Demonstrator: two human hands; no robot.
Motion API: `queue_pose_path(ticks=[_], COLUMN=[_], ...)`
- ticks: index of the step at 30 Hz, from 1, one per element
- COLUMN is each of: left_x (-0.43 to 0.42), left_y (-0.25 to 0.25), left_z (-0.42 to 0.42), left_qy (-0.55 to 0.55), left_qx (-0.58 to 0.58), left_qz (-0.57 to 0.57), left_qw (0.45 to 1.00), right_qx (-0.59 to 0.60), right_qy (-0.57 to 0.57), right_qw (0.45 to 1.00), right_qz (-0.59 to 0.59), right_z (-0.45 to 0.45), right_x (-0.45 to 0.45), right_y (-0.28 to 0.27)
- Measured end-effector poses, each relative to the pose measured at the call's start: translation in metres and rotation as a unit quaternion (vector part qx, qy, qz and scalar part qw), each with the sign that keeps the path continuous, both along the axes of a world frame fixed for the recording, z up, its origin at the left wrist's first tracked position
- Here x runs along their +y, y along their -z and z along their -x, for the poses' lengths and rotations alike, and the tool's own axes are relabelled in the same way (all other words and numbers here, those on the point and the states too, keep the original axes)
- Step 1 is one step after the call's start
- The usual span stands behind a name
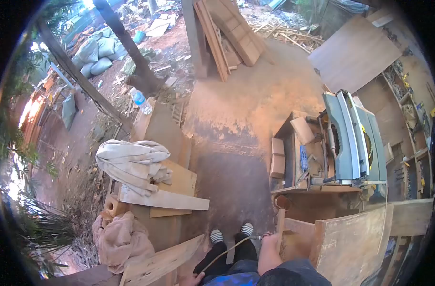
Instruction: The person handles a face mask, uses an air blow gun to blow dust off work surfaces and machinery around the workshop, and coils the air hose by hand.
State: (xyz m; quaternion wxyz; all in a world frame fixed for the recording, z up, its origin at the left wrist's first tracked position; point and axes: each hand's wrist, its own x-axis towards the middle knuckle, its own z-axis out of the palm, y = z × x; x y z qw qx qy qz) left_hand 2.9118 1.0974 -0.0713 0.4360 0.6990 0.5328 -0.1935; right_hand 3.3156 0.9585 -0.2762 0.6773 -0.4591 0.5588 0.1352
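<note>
A thin tan hose (231, 249) stretches across the front of my legs. Its lower left end runs into my left hand (192, 278), whose fingers are closed on it. My right hand (270, 240) is closed around the other end, where a small metallic fitting seems to show; the grip hides the detail. Just right of that hand stands an upright wooden panel (280, 224), part of a wooden box or bench. To the left of my legs a long wooden board (162, 260) lies at a slant, close to my left hand.
A table saw (356, 138) stands on the right beside a tool-filled bench. Left are a pale cloth (131, 159), a pinkish cloth (122, 238) and stacked boards (179, 183). Planks (234, 35) lean on a post ahead. A water bottle (140, 100) stands on a ledge.
</note>
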Motion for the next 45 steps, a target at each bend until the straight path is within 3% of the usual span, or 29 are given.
queue_pose_path(ticks=[2,4,5,6,7,8,10,16,20,22,26,31,34,38,41,45], left_x=[-0.007,-0.020,-0.028,-0.036,-0.039,-0.042,-0.028,-0.027,-0.029,-0.036,-0.043,-0.038,-0.035,-0.012,-0.001,0.008], left_y=[-0.003,0.003,0.023,0.043,0.050,0.075,-0.004,-0.001,0.007,-0.009,-0.009,-0.013,0.000,0.003,-0.022,-0.046], left_z=[-0.016,-0.036,-0.047,-0.058,-0.071,-0.072,-0.121,-0.120,-0.128,-0.150,-0.177,-0.182,-0.165,-0.124,-0.103,-0.086], left_qy=[0.064,0.078,0.023,-0.040,-0.068,-0.044,-0.076,-0.148,-0.097,-0.096,-0.102,-0.088,-0.142,-0.116,-0.067,0.017], left_qx=[-0.070,-0.125,-0.141,-0.143,-0.129,-0.091,-0.093,-0.034,-0.020,-0.033,-0.033,-0.026,-0.062,-0.069,-0.086,-0.116], left_qz=[-0.098,-0.103,0.011,0.117,0.173,0.187,0.071,-0.058,-0.069,-0.055,-0.014,-0.017,-0.016,-0.009,-0.004,0.040], left_qw=[0.991,0.984,0.990,0.982,0.974,0.977,0.990,0.987,0.993,0.993,0.994,0.996,0.988,0.991,0.994,0.992], right_qx=[0.024,0.005,-0.036,-0.019,0.044,0.014,0.023,0.047,0.022,0.001,0.085,0.044,0.009,-0.054,-0.095,-0.141], right_qy=[0.049,-0.001,-0.016,-0.025,-0.016,-0.027,-0.034,-0.037,-0.010,0.020,0.044,0.058,0.062,-0.023,-0.062,-0.010], right_qw=[0.997,0.997,0.997,0.997,0.995,0.992,0.990,0.992,0.994,0.997,0.994,0.997,0.997,0.993,0.993,0.988], right_qz=[-0.049,-0.082,-0.073,-0.068,-0.084,-0.119,-0.132,-0.111,-0.110,-0.075,0.059,0.011,-0.040,-0.104,-0.044,0.068], right_z=[-0.005,-0.016,-0.021,-0.030,-0.045,-0.051,-0.066,-0.043,-0.037,-0.048,-0.085,-0.090,-0.077,-0.070,-0.062,-0.032], right_x=[-0.007,0.006,0.014,0.037,0.050,0.061,0.075,0.044,0.001,0.000,0.017,0.049,0.064,0.077,0.077,0.033], right_y=[0.018,0.026,0.040,-0.006,-0.017,-0.031,-0.045,-0.035,0.008,-0.014,-0.046,-0.042,-0.046,-0.090,-0.162,-0.221])
